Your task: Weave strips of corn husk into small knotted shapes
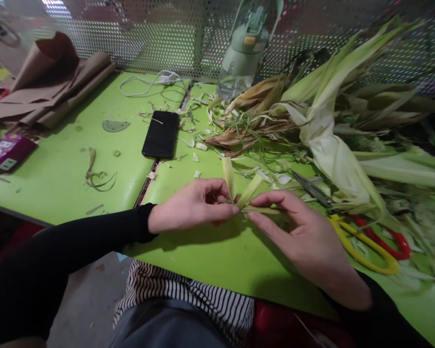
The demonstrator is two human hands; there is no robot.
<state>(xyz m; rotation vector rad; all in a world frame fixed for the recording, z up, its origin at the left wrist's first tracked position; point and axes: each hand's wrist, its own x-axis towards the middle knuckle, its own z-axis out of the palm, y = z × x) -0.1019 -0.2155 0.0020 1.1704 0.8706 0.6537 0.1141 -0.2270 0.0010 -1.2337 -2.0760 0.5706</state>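
Above the front part of the green table, my left hand (194,205) pinches the base of some pale green husk strips (249,192) between thumb and fingers. Two strip ends stick up in a V from that pinch. To the right, my right hand (304,237) has its thumb and index finger around the strips' right-hand ends, which run between the fingertips. Scissors (371,239) with yellow and red handles lie right of my right hand, blades pointing up and left. A large pile of corn husks (328,140) lies behind them.
A black phone (160,134) lies across the seam of the green table (112,193). Behind are a white cable (145,84) and a green bottle (242,60) by a perforated metal screen (159,34). Brown paper (54,82) and a purple pack (9,152) are at the left.
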